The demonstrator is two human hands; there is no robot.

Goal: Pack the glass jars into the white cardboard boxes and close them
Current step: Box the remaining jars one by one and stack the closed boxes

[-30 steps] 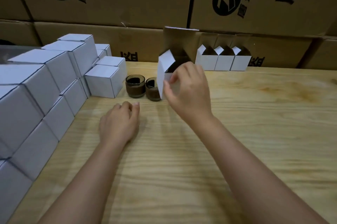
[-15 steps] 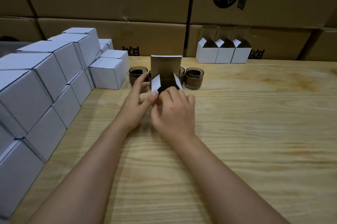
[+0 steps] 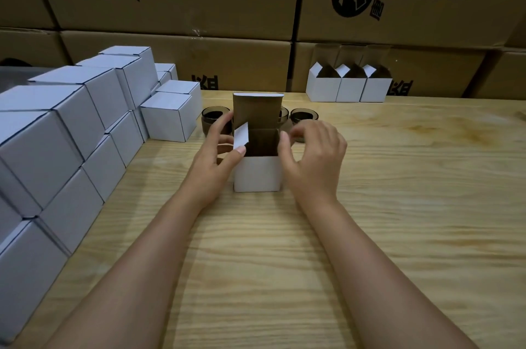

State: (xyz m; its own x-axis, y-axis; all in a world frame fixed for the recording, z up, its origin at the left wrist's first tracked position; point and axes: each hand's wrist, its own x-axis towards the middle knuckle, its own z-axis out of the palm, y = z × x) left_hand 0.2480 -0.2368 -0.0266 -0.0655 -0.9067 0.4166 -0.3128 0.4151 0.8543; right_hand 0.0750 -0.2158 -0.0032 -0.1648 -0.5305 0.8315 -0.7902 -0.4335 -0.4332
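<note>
Standing open, white box [image 3: 257, 175] was pinched at its flap by left hand [image 3: 212, 162]; right hand [image 3: 313, 161] lay relaxed; jars [image 3: 303, 117] unpacked, closed boxes [image 3: 94, 98] stacked.

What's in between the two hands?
An open white box stands on the table between the left hand and the right hand, with its lid flap up. The head view shows it.

One white box [image 3: 257, 175] upright on bench [image 3: 398, 206], top open, rear lid flap vertical, left flap raised. Dark glass jars [image 3: 304, 117] upright just behind it.
</note>
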